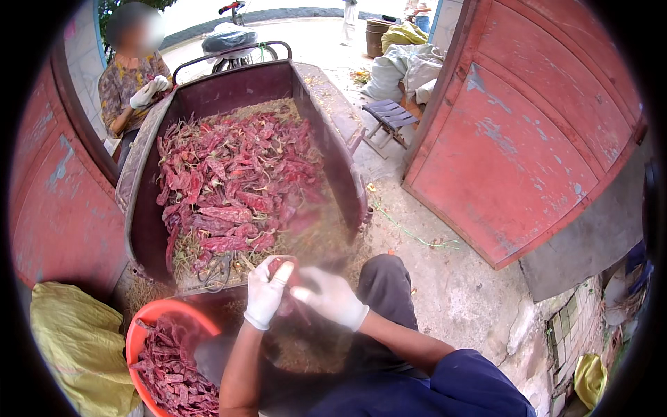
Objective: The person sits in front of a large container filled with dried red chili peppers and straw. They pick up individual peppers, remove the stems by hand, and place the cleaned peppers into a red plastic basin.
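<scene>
My left hand (pixel 267 293), in a white glove, grips a dried red chili pepper (pixel 279 265) just in front of the cart's near edge. Close against it is my right hand (pixel 333 298), also gloved and blurred; whether its fingers pinch the pepper is not plain. A heap of dried red chili peppers (pixel 234 174) with stems fills much of the maroon metal cart bed (pixel 234 86) ahead of me. By its near edge lies what looks like a pair of scissors (pixel 216 273). An orange plastic tub (pixel 136 333) holding more dried peppers (pixel 174 372) stands at my left.
A person (pixel 133 94) in white gloves is beside the cart's far left side. Red metal doors (pixel 521 156) (pixel 68 208) flank the cart. A yellow woven sack (pixel 78 344) sits left of the tub. A folding stool (pixel 391 117) and pale sacks (pixel 398 73) stand beyond, right.
</scene>
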A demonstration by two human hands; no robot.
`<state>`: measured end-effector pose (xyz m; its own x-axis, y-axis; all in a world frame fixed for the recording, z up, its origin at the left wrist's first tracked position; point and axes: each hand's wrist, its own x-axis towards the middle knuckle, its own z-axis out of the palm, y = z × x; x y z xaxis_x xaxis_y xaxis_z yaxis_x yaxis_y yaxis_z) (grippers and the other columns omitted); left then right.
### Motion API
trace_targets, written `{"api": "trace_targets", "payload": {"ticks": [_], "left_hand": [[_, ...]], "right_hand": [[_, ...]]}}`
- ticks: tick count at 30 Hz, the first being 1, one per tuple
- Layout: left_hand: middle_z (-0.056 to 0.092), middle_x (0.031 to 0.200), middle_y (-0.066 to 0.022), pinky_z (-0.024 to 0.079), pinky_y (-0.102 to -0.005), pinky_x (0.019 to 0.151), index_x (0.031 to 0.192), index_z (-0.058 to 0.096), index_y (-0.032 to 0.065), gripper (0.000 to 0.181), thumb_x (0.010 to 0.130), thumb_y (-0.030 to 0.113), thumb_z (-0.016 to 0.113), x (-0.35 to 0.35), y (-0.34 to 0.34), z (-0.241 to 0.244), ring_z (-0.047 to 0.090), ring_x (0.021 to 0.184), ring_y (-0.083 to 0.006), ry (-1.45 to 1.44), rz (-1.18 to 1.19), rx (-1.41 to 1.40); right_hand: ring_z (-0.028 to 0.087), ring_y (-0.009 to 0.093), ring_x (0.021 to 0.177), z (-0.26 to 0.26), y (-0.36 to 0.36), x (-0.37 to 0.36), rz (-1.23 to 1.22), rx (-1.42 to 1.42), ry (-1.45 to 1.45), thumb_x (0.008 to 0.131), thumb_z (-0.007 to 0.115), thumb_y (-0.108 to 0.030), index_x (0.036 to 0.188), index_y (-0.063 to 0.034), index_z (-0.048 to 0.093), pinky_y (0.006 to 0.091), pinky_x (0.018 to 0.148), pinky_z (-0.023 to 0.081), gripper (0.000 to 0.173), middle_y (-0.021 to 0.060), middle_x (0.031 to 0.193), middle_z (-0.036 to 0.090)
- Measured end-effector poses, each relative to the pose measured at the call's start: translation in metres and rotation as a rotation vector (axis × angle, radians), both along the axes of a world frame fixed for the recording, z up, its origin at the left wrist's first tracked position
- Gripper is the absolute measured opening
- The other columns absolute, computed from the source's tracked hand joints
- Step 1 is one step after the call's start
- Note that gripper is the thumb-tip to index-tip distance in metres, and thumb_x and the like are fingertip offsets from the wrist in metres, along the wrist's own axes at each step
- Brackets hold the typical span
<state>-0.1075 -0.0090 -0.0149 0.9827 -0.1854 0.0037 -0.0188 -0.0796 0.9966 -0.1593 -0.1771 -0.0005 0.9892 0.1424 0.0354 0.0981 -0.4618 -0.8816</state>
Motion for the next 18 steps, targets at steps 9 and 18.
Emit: {"api": "trace_targets", "payload": {"ticks": [9, 18], "left_hand": [[0.072, 0.087, -0.0037, 0.052, -0.0269, 0.073, 0.105, 0.071, -0.0002, 0.02, 0.094, 0.016, 0.068, -0.003, 0.0, 0.003, 0.064, 0.078, -0.0095, -0.048, 0.07, -0.057], [0.065, 0.083, 0.0015, 0.048, -0.025, 0.072, 0.1, 0.07, -0.0003, 0.019, 0.094, 0.018, 0.068, -0.005, 0.005, 0.003, 0.057, 0.076, -0.0071, -0.082, 0.117, -0.064]], "right_hand": [[0.063, 0.041, 0.109, -0.023, 0.022, -0.003, 0.079, -0.053, 0.079, 0.089, 0.065, -0.055, 0.139, -0.0116, 0.046, 0.0468, 0.092, 0.049, 0.069, 0.0216, 0.116, 0.066], [0.066, 0.034, 0.107, -0.056, 0.035, 0.007, 0.174, 0.186, 0.1, 0.096, 0.063, -0.038, 0.137, -0.0065, 0.047, 0.0409, 0.093, 0.049, 0.054, 0.0206, 0.114, 0.066]]}}
